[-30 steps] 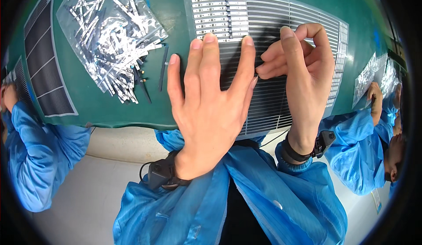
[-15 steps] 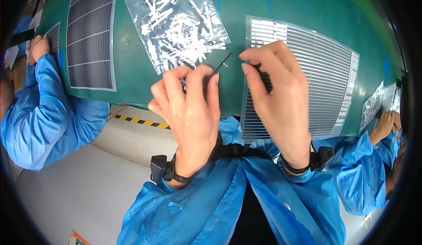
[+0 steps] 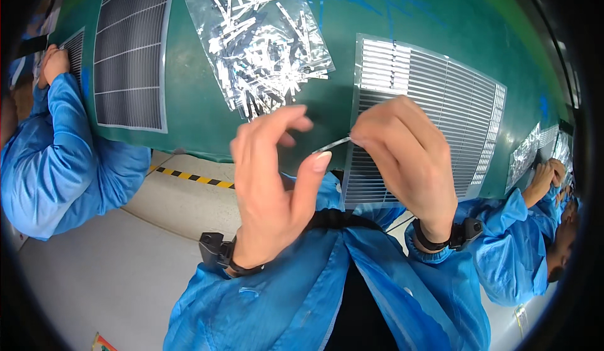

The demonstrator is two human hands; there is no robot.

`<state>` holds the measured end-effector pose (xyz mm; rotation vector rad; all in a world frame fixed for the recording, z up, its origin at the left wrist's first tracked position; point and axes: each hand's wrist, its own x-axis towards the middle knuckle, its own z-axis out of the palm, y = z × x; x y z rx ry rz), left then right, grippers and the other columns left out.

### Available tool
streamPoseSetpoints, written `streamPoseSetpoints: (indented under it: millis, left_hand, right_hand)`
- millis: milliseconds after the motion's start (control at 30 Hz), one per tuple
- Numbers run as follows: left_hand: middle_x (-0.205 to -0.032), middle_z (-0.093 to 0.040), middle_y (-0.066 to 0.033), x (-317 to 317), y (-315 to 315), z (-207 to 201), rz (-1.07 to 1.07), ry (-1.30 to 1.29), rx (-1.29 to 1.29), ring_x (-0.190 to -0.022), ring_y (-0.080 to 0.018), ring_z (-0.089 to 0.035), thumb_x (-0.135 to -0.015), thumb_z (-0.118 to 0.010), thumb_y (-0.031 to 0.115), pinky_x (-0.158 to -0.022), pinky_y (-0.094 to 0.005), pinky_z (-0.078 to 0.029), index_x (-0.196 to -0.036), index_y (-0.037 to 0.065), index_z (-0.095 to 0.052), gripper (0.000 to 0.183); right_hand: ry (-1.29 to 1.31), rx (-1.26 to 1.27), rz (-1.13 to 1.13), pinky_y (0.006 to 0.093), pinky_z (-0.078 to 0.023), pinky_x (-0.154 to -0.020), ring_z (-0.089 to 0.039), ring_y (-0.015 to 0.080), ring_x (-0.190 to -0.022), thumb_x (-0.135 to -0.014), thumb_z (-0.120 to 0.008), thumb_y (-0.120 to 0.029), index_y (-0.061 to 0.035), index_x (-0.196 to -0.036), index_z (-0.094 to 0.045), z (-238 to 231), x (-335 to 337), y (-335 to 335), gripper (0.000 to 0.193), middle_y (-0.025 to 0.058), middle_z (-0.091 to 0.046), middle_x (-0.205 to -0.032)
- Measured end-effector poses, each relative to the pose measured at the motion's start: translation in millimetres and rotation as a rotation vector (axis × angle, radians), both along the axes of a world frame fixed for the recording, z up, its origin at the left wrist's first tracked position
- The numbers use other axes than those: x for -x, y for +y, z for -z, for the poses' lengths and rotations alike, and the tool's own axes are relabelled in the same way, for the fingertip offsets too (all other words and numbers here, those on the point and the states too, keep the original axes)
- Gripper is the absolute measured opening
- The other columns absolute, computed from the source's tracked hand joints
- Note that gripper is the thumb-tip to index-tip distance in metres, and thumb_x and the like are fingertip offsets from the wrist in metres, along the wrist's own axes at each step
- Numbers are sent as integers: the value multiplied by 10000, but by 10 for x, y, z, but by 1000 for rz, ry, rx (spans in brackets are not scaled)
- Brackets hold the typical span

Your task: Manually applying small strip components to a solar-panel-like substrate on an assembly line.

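A small, narrow strip (image 3: 333, 144), pale on the side that shows, is pinched at one end by my right hand (image 3: 412, 156). That hand hovers over the left edge of a clear-backed sheet (image 3: 456, 112) lined with rows of dark and silvery strips. The strip's other end reaches the thumb tip of my left hand (image 3: 267, 194); whether the two touch I cannot tell. My left thumb stands apart from the curved fingers, which grip nothing. Beyond my left hand lies a clear plastic bag (image 3: 264, 43) with many loose, shiny strips in or on it.
The green table (image 3: 340, 11) carries another lined sheet (image 3: 130, 55) at left. Co-workers in blue sleeves sit on both sides, one with hands (image 3: 55, 63) at far left, another with hands (image 3: 546, 176) at right. Another clear bag (image 3: 525, 153) lies by the right-hand person.
The strip has passed from my left fingers to my right fingertips. My left fingers have spread apart, and my right hand has come down nearer the table's front edge.
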<state>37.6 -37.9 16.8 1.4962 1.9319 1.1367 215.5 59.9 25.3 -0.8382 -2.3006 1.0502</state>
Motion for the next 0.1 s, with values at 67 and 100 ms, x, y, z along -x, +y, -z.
streamPoseSetpoints:
  millis: [67, 100]
  left_hand:
    - [-896, -697, -69, 10, 59, -101, 172, -356, 123, -771, -197, -594, -933, -749, 88, -693, -291, -490, -1240, 50, -666, 320]
    - [-1029, -729, -76, 45, 84, -151, 267, -559, 316, -858, -208, -615, -962, -737, 123, -747, -307, -488, -1208, 61, -678, 261]
  right_hand:
    - [48, -37, -9, 389, -496, -879, -603, 308, -1050, -798, -693, 54, -22, -1038, -679, -4, -136, -55, 253, 104, -637, -1090]
    - [104, -72, -21, 394, -498, -913, -611, 301, -1081, -800, -690, 52, -24, -1092, -687, 7, -181, -75, 301, 106, -657, -1141]
